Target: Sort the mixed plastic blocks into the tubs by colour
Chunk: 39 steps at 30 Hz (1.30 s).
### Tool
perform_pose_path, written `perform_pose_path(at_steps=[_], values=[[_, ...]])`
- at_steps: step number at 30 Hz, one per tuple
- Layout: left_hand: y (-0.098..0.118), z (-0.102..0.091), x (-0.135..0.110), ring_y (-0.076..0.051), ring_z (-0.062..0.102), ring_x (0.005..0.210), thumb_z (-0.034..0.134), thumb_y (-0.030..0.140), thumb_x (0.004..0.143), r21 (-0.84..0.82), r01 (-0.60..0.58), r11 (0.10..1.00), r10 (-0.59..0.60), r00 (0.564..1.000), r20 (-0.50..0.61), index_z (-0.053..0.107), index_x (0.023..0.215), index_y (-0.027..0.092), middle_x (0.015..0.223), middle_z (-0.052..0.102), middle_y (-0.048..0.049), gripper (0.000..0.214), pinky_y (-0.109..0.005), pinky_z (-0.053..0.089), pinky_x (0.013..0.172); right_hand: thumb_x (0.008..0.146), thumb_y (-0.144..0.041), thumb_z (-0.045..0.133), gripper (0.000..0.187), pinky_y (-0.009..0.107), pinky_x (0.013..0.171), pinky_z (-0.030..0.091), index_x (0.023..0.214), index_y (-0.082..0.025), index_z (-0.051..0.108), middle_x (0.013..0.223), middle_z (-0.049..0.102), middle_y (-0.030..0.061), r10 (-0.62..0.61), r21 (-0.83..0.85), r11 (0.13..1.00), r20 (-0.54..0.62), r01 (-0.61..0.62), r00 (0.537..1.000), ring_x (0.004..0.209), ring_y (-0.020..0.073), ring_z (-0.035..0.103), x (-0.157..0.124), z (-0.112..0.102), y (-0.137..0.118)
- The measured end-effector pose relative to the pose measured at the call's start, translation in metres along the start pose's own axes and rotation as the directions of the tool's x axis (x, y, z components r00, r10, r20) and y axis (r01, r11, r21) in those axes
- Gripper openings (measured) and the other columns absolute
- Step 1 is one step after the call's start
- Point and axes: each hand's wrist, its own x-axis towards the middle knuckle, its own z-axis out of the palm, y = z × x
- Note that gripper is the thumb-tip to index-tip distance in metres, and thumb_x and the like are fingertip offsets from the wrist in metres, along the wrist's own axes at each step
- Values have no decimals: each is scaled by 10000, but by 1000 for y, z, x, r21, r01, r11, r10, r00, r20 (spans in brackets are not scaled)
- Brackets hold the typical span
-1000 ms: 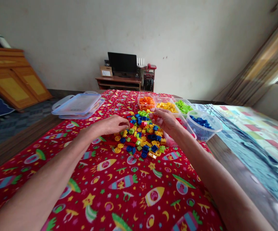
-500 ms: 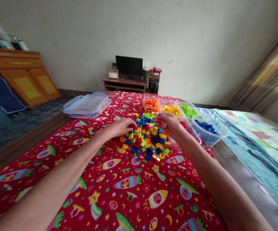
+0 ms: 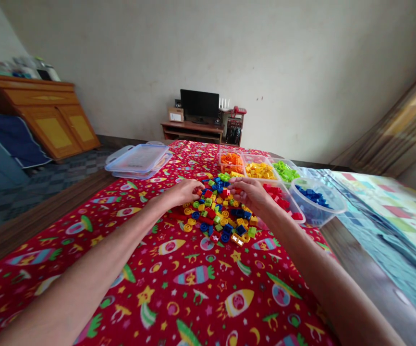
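A heap of small plastic building bricks (image 3: 219,211), red, yellow, blue, green and orange, lies on a red cloth (image 3: 179,283) printed with rockets. My left hand (image 3: 182,191) rests on the heap's left edge, fingers curled and pinching at a small piece I cannot name. At the heap's far right my right hand (image 3: 250,192) has its fingers bent, pinching a small red or orange brick. Clear tubs stand behind and right of the heap: orange bricks (image 3: 230,160), yellow bricks (image 3: 259,169), green bricks (image 3: 286,170), red bricks (image 3: 278,196), and a round tub of blue bricks (image 3: 316,199).
Stacked clear lids (image 3: 138,159) lie on the cloth at the far left. A second patterned cloth (image 3: 384,202) covers the surface to the right. A wooden cabinet (image 3: 45,115) stands at the left wall, a low stand with a monitor (image 3: 199,105) at the back.
The view has shifted, so everything sits a little lower and further right. Both hands stay at the heap; the right hand has come slightly down toward the bricks.
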Motion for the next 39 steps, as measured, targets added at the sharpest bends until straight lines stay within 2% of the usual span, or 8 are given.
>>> perform_pose_path(at_steps=[3, 8, 15, 22, 29, 33, 35, 39], values=[[3, -4, 0, -184, 654, 788, 561, 205, 665, -57, 10, 998, -11, 1000, -12, 712, 940, 204, 874, 732, -25, 313, -243, 483, 695, 631, -149, 702, 146, 119, 371, 319, 723, -140, 589, 574, 589, -10, 22, 2, 1000, 55, -22, 998, 463, 41, 470, 1, 2, 7], [16, -16, -1, -179, 652, 721, 625, 283, 664, -344, 134, 929, -147, 989, -11, 691, 940, 160, 778, 725, -23, 310, -243, 487, 617, 559, -278, 790, 292, 124, 346, 203, 724, -139, 593, 555, 558, -33, 35, -21, 999, 128, -32, 991, 421, 16, 357, 2, 5, 20], [54, -16, -2, -177, 647, 656, 647, 346, 698, -563, 57, 824, -22, 997, 69, 554, 1191, 115, 708, 705, -20, 552, -239, 457, 559, 614, -475, 767, 404, 131, 339, 132, 728, -154, 549, 560, 516, -46, 83, -73, 995, 215, -69, 973, 390, -1, 290, -3, 9, 29], [65, -15, -5, -169, 638, 646, 605, 397, 785, -412, -42, 910, 37, 999, -19, 564, 1200, 143, 712, 703, -16, 488, -241, 454, 567, 630, -472, 754, 402, 145, 332, 94, 664, -160, 503, 515, 480, -62, 57, -161, 987, 232, -20, 971, 356, -9, 223, 1, 5, 35], [21, -11, -5, -199, 648, 828, 460, 317, 876, -110, -35, 993, 5, 965, -262, 675, 928, 169, 898, 719, -70, 266, -299, 489, 774, 692, -404, 709, 352, 144, 328, 151, 596, -171, 462, 475, 482, -47, 20, -295, 955, 81, 5, 997, 347, 5, 260, 13, -6, 10], [5, -2, -4, -215, 645, 911, 426, 276, 877, -35, 24, 999, -33, 965, -260, 684, 921, 169, 949, 718, -77, 283, -320, 486, 850, 767, -257, 634, 263, 142, 332, 211, 569, -155, 494, 445, 471, -36, -87, -496, 865, -3, 74, 996, 350, 18, 309, 55, -7, -20], [2, 2, -5, -221, 641, 948, 421, 266, 873, -20, 62, 998, -65, 967, -248, 688, 942, 159, 984, 715, -88, 295, -319, 481, 872, 796, -165, 567, 275, 141, 342, 238, 535, -146, 484, 406, 441, -40, -196, -669, 740, -112, 72, 974, 347, 22, 325, 83, -3, -36], [-6, 11, -6, -212, 647, 904, 426, 248, 862, 2, 82, 997, -80, 971, -224, 703, 909, 173, 933, 720, -78, 291, -305, 484, 845, 785, -66, 544, 282, 143, 362, 283, 517, -133, 487, 356, 393, -55, -268, -741, 669, -162, 63, 950, 350, 31, 358, 131, 5, -63]])
